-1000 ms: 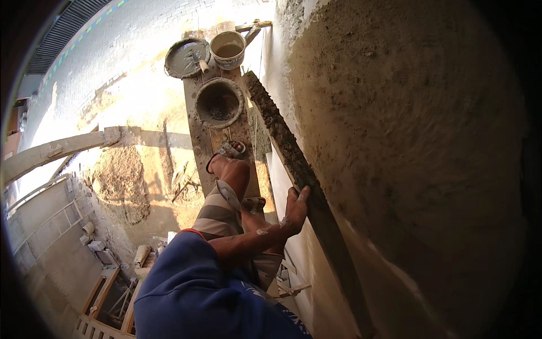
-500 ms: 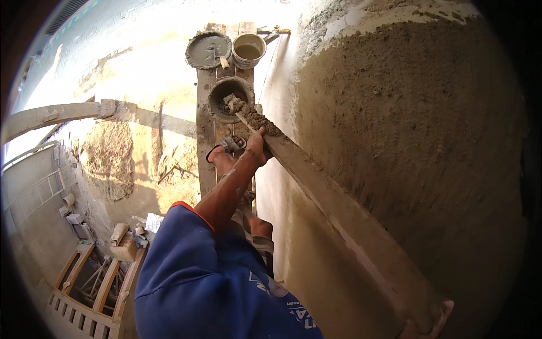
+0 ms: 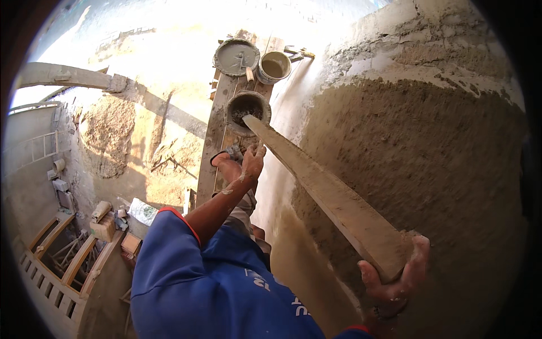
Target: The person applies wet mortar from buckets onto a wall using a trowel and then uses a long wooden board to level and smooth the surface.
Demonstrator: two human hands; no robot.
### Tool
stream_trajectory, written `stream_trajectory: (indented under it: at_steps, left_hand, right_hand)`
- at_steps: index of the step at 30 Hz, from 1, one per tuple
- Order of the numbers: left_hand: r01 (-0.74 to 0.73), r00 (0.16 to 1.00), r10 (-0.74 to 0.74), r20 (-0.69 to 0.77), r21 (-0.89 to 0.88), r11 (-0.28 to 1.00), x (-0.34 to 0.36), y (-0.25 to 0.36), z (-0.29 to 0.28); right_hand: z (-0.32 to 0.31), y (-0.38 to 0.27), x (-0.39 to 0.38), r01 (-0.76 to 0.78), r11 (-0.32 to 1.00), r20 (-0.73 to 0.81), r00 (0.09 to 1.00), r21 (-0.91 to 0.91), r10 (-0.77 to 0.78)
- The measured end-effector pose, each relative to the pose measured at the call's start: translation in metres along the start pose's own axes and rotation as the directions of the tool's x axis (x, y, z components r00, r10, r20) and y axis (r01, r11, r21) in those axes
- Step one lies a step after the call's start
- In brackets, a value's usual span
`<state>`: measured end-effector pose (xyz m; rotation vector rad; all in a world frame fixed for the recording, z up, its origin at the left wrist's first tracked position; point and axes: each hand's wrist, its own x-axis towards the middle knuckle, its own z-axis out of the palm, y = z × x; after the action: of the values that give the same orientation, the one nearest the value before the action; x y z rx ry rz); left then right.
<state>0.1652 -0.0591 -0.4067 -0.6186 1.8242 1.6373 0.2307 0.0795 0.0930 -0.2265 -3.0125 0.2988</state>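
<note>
A long, flat, mortar-smeared screed board (image 3: 333, 198) runs diagonally from lower right toward a mortar-caked bucket (image 3: 230, 120), its far tip over the bucket's rim. My right hand (image 3: 398, 285) grips the near end, thumb on one side and fingers on the other. My left hand (image 3: 252, 163) is beside the board near its far end, fingers stretched out and seemingly apart from it. Dark, lumpy mortar (image 3: 246, 105) shows inside the bucket. Freshly coated wall (image 3: 406, 147) rises to the right of the board.
I stand on a plank scaffold (image 3: 213, 138). Toward its far end are a round pan of wet mortar (image 3: 228, 56), a wooden-handled trowel (image 3: 249, 73) and a second bucket (image 3: 275, 66). Far below on the left lie bags, boxes (image 3: 104, 227) and a wooden railing (image 3: 79, 260).
The mortar clump on the board's far end is gone from it. My left hand has come off the board. The near end, with my right hand, has moved up and left in view.
</note>
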Motion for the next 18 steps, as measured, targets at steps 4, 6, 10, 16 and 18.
stream_trajectory:
  at_steps: [4, 6, 10, 16, 18]
  left_hand:
    - [0.503, 0.847, -0.462, 0.263, -0.118, 0.856, -0.028, 0.068, 0.018]
    - [0.72, 0.693, -0.619, 0.37, -0.325, 0.613, -0.017, 0.066, 0.016]
    - [0.734, 0.677, -0.483, 0.555, -0.548, 0.4, -0.002, 0.041, 0.025]
    - [0.786, 0.618, -0.583, 0.528, -0.445, 0.43, -0.089, 0.05, 0.058]
    - [0.79, 0.609, -0.572, 0.55, -0.352, 0.503, -0.118, 0.05, 0.063]
  right_hand:
    - [0.001, -0.002, -0.007, -0.1, 0.993, -0.022, 0.995, 0.06, 0.101]
    - [-0.009, -0.007, -0.015, -0.076, 0.996, -0.013, 0.997, 0.053, 0.077]
    - [-0.057, -0.009, -0.051, 0.117, 0.992, -0.17, 0.98, 0.047, -0.107]
    - [-0.145, -0.017, -0.146, -0.054, 0.999, -0.404, 0.913, -0.002, 0.049]
    - [-0.159, -0.026, -0.194, -0.165, 0.986, -0.432, 0.891, -0.017, 0.141]
